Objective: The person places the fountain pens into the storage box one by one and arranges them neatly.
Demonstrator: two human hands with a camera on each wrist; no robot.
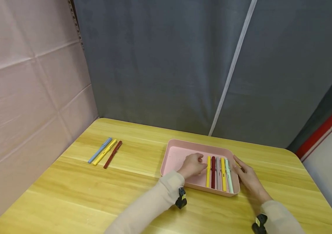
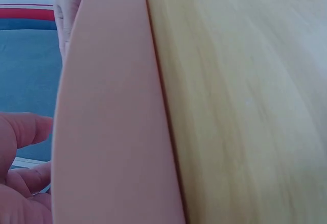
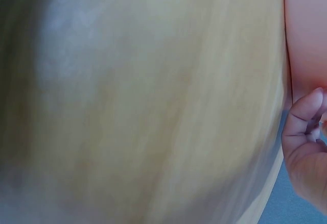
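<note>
A shallow pink tray point(image 1: 187, 151) lies on the wooden table. In its right half several pens stand side by side: a yellow pen point(image 1: 208, 172), a dark red pen point(image 1: 213, 172), a greyish lilac pen point(image 1: 218, 174), another yellow pen point(image 1: 223, 175) and a mint green pen point(image 1: 229, 175). My left hand point(image 1: 193, 165) is over the tray, loosely bent, its fingertips beside the leftmost yellow pen; no pen shows in its grasp. At the tray's right wall, my right hand point(image 1: 249, 178) rests its extended fingers against the outside. The left wrist view shows mostly the tray wall point(image 2: 112, 106).
On the table's left side lie a blue pen point(image 1: 100, 150), a yellow pen point(image 1: 105, 152) and a dark red pen point(image 1: 113, 154), roughly parallel. A grey curtain point(image 1: 160, 65) hangs behind the table point(image 1: 95, 198), and a pale pink sheet point(image 1: 31, 97) at the left.
</note>
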